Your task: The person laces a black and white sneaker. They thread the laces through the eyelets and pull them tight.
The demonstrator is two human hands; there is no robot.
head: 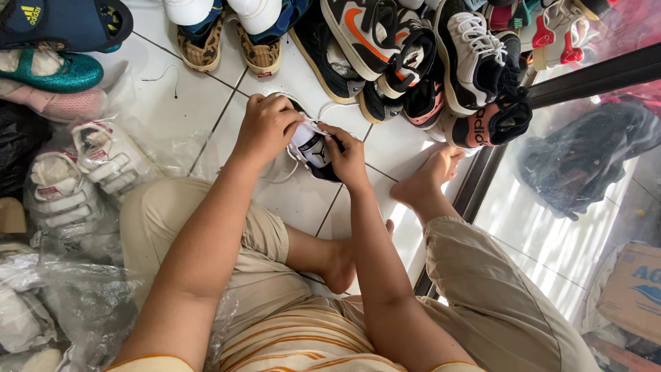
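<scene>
At centre, 12 o'clock of the knees: small white-and-navy sneaker point(311, 150) on the floor, both hands on it.
Left hand: left hand point(267, 127) curled over the sneaker's top at its 10 o'clock side, fingers closed on the white lace.
Right hand: right hand point(348, 157) at the sneaker's 3 o'clock side, fingers pinched shut on lace or tongue; exact hold hidden.
Sneaker look: white upper, dark navy panel, small dark figure mark on the tongue, loose white lace trailing toward 7 o'clock.
Packages: clear plastic bags point(82, 186) at 9 o'clock, white strap shoes with red tags inside; more crumpled plastic at 8 o'clock.
Box: brown cardboard box point(633, 289) at 4 o'clock, blue print on its side, behind glass.
Shoe row: pile of sneakers point(413, 62) at 12 to 1 o'clock, black, white, orange, touching each other; leopard-print pair point(231, 52) at 11 o'clock; glittery teal shoe point(48, 69) at 10 o'clock.
Surface: white tiled floor point(172, 103), dark grout lines.
Room: dark metal door track point(475, 186) running 5 to 2 o'clock, glass panel beyond it.
Person: seated on floor, beige trousers, bare feet, striped shirt.
</scene>
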